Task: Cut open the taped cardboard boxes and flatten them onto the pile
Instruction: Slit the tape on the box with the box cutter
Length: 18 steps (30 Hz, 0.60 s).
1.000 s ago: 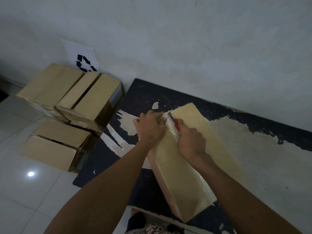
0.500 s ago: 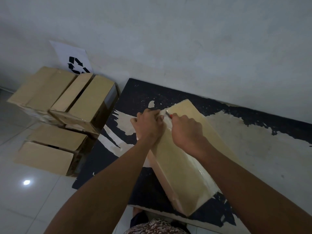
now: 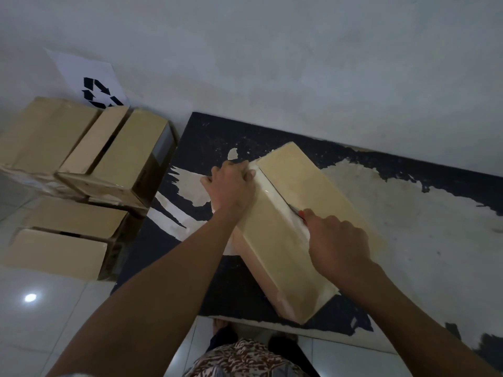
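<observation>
Cardboard box (image 3: 296, 213) lies on the worn black counter (image 3: 408, 213), right of the box stack (image 3: 81, 170) under the recycling sign (image 3: 92, 83). Left hand (image 3: 231, 186) clamps the box's far end; right hand (image 3: 337, 243) grips a red cutter (image 3: 298, 212), blade in the taped top seam, about midway along. Risk: blade slips off the seam toward the body, or box skids if the left grip loosens. Count: one box being cut, roughly four stacked, one cutter.
</observation>
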Available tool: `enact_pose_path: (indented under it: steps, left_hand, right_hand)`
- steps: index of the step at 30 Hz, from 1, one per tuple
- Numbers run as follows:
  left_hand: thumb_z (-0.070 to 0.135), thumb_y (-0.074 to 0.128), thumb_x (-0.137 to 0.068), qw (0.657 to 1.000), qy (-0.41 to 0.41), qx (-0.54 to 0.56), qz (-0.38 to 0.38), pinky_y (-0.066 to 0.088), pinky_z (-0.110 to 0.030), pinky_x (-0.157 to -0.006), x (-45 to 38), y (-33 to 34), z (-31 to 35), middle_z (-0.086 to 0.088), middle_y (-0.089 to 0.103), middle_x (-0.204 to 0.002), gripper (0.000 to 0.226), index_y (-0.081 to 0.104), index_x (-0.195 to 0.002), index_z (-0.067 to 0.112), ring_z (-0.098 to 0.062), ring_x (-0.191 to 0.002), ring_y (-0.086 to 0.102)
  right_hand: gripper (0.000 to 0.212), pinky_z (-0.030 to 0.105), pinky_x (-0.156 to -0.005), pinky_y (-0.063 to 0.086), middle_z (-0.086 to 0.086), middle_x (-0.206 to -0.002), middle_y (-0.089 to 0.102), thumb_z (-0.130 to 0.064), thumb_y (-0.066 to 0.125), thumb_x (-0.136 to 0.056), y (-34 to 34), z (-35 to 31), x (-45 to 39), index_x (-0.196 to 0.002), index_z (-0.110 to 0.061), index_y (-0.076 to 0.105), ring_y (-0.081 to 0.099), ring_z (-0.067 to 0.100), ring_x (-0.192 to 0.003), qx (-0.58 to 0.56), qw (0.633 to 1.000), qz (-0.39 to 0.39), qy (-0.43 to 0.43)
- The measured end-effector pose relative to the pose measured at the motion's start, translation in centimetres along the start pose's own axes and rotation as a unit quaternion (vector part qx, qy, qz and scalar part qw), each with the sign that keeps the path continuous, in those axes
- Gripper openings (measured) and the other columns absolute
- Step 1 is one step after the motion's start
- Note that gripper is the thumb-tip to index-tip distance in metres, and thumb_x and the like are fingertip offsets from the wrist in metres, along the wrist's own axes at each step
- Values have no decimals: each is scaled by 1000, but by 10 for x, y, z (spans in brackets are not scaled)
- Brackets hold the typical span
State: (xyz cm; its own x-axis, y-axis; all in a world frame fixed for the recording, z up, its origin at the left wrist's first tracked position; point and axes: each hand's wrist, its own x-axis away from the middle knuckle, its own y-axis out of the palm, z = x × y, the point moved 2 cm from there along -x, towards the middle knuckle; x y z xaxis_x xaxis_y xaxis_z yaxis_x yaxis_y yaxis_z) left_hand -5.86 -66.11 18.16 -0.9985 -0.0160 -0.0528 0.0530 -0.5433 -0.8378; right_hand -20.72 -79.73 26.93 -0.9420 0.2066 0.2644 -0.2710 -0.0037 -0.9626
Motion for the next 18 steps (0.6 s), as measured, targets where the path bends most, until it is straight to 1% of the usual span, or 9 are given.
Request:
enact_pose_path:
  steps: [3, 5, 8, 9, 11, 12, 14, 16, 18]
  left_hand:
    - [40, 54, -98, 1000, 18, -17, 0, 34, -44, -96, -1, 1, -2, 3, 64, -110, 32, 63, -128, 33, -20, -104, 52]
    - [37, 52, -98, 999, 39, -14, 0, 28, -47, -105, -1, 2, -1, 0, 61, -124, 35, 60, -131, 30, -22, -120, 48]
    - [28, 51, -97, 997, 63, 39, 22, 12, -48, -114, 7, -5, 5, -5, 38, -154, 47, 48, -144, 25, -22, -144, 27]
    - [24, 53, -96, 995, 79, 50, 38, 10, -47, -115, 14, -11, 9, -6, 36, -155, 48, 48, -144, 22, -22, -146, 26]
    - [16, 55, -93, 990, 128, 42, 51, 17, -46, -115, 35, -19, 19, -8, 45, -147, 44, 55, -137, 16, -23, -140, 35]
    - [14, 55, -94, 988, 147, 30, 32, 22, -45, -114, 51, -21, 25, -8, 49, -144, 41, 56, -134, 14, -24, -137, 39]
    - [18, 50, -97, 988, 155, -8, -23, 25, -43, -114, 87, -16, 37, -7, 45, -147, 39, 54, -136, 15, -24, -140, 34]
    - [26, 44, -100, 989, 133, -43, -55, 20, -45, -118, 122, -7, 44, -6, 36, -156, 42, 48, -141, 17, -25, -147, 23]
    - [34, 34, -104, 986, 111, -88, -84, 10, -48, -122, 145, 6, 45, -5, 20, -164, 48, 36, -150, 19, -27, -153, 8]
  right_hand:
    - [50, 30, -72, 40, 2, -111, 58, -29, 41, -103, 6, 10, 22, -149, -29, 22, 57, 18, -90, -3, 1000, -7, 19]
    - [49, 31, -70, 40, 2, -108, 59, -29, 41, -103, 9, 13, 28, -149, -29, 24, 55, 18, -85, -11, 1000, -4, 27]
    - [53, 32, -73, 37, 5, -117, 58, -24, 41, -102, 13, 14, 29, -151, -25, 22, 59, 23, -100, -8, 999, -17, 28]
    - [54, 33, -74, 36, 6, -120, 57, -23, 42, -102, 14, 14, 30, -152, -23, 21, 58, 24, -104, -5, 1000, -20, 23]
    - [54, 33, -74, 35, 7, -123, 56, -21, 43, -101, 15, 16, 31, -151, -21, 23, 58, 25, -107, -10, 1000, -14, 11]
    - [50, 33, -74, 34, 7, -123, 57, -20, 43, -101, 15, 18, 32, -149, -20, 27, 58, 26, -108, -17, 1000, -10, 6]
    - [44, 34, -73, 35, 8, -121, 58, -17, 42, -100, 16, 23, 33, -143, -20, 33, 59, 27, -107, -30, 1000, 0, -2]
    - [41, 35, -73, 37, 9, -120, 58, -16, 43, -100, 17, 27, 35, -140, -19, 36, 60, 28, -106, -30, 999, 14, -18]
    - [39, 35, -72, 37, 9, -119, 58, -16, 44, -100, 18, 32, 38, -138, -18, 38, 60, 29, -106, -32, 999, 21, -31]
